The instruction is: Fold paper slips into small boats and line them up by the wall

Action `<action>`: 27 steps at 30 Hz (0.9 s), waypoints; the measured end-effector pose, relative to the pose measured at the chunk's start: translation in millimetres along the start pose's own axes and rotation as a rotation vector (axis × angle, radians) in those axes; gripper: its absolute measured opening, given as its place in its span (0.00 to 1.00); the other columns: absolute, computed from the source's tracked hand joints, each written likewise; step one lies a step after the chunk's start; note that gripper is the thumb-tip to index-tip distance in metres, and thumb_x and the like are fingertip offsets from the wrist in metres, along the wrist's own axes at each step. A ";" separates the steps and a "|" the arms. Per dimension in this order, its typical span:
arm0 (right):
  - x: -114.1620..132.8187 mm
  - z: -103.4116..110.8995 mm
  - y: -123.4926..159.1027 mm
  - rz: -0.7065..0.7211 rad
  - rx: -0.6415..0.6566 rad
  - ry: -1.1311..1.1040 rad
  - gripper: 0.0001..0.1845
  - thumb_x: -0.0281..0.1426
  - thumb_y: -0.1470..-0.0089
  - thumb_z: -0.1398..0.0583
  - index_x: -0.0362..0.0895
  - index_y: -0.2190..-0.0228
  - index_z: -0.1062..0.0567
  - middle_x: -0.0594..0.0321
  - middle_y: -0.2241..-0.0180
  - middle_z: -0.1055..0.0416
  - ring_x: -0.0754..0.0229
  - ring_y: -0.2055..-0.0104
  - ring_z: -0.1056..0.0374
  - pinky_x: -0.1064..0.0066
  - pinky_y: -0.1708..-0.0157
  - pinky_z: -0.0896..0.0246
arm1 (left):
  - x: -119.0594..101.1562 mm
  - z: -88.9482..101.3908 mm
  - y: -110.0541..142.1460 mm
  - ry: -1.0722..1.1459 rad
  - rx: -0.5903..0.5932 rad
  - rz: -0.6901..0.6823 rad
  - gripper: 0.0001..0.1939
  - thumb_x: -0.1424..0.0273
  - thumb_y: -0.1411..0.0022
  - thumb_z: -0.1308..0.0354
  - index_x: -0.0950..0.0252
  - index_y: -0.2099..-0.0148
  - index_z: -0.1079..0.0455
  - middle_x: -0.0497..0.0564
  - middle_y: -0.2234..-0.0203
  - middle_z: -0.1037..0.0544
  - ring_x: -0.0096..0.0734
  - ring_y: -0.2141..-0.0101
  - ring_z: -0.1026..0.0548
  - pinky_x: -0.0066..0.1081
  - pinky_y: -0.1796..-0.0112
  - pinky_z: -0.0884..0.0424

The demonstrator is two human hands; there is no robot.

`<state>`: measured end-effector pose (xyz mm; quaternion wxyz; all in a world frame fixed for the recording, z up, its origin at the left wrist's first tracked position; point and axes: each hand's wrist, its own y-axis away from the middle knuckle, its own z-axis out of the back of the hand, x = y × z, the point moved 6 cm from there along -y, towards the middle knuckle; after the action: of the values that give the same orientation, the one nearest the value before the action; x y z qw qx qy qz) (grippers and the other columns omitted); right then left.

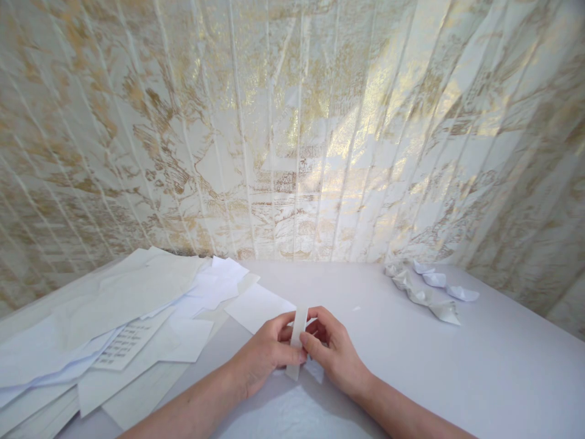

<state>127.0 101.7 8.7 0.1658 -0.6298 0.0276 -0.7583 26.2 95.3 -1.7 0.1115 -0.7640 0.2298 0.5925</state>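
A narrow folded strip of white paper [298, 332] stands nearly upright just above the white table [479, 372], near the front middle. My left hand [265, 356] pinches it from the left, thumb pressed against its lower part. From the right, my right hand [333, 353] holds the same strip with fingers curled round it and thumb on its front. Both hands are closed on the paper. Its bottom end pokes out below my thumbs.
A loose pile of white paper sheets [114, 329] spreads over the table's left side, one printed with a grid. Several folded paper pieces [429, 289] lie at the back right. A cream and gold curtain [292, 134] hangs right behind the table.
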 end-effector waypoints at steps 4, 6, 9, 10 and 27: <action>-2.4 -1.0 -1.7 -0.033 0.007 -0.079 0.07 0.30 0.55 0.44 0.43 0.69 0.35 0.70 0.80 0.35 0.66 0.80 0.37 0.75 0.80 0.42 | 0.5 3.4 0.8 0.044 -0.103 -0.067 0.13 0.76 0.53 0.39 0.62 0.65 0.38 0.46 0.72 0.27 0.27 0.73 0.31 0.27 0.70 0.38; -2.7 -0.9 -2.3 -0.035 0.019 -0.105 0.08 0.33 0.53 0.44 0.43 0.69 0.36 0.69 0.80 0.34 0.65 0.80 0.36 0.74 0.80 0.41 | 0.6 3.3 0.7 0.050 -0.129 -0.101 0.10 0.74 0.51 0.39 0.64 0.71 0.40 0.45 0.75 0.29 0.25 0.74 0.32 0.27 0.70 0.38; -3.0 1.3 -2.7 -0.025 0.015 -0.118 0.09 0.36 0.52 0.43 0.43 0.70 0.35 0.69 0.80 0.34 0.66 0.80 0.36 0.75 0.79 0.42 | 3.3 2.6 -0.9 0.054 -0.143 -0.081 0.11 0.69 0.49 0.40 0.66 0.74 0.39 0.46 0.78 0.31 0.26 0.74 0.33 0.27 0.69 0.37; -2.9 2.0 -2.8 -0.020 0.013 -0.115 0.10 0.36 0.52 0.42 0.42 0.71 0.35 0.69 0.80 0.34 0.66 0.79 0.37 0.75 0.79 0.43 | 4.5 2.7 -1.5 0.061 -0.146 -0.067 0.12 0.67 0.49 0.40 0.66 0.75 0.39 0.46 0.79 0.31 0.26 0.74 0.32 0.28 0.68 0.37; -1.5 -2.2 -0.4 0.012 0.060 -0.163 0.14 0.39 0.52 0.41 0.42 0.67 0.35 0.62 0.71 0.31 0.63 0.75 0.33 0.71 0.76 0.36 | -0.2 4.1 0.5 0.104 -0.223 -0.049 0.17 0.63 0.57 0.36 0.65 0.80 0.41 0.44 0.84 0.31 0.25 0.81 0.35 0.25 0.76 0.44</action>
<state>125.0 102.2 7.0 0.1910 -0.6841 -0.0049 -0.7040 22.4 96.7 -2.6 0.0279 -0.8068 0.1492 0.5711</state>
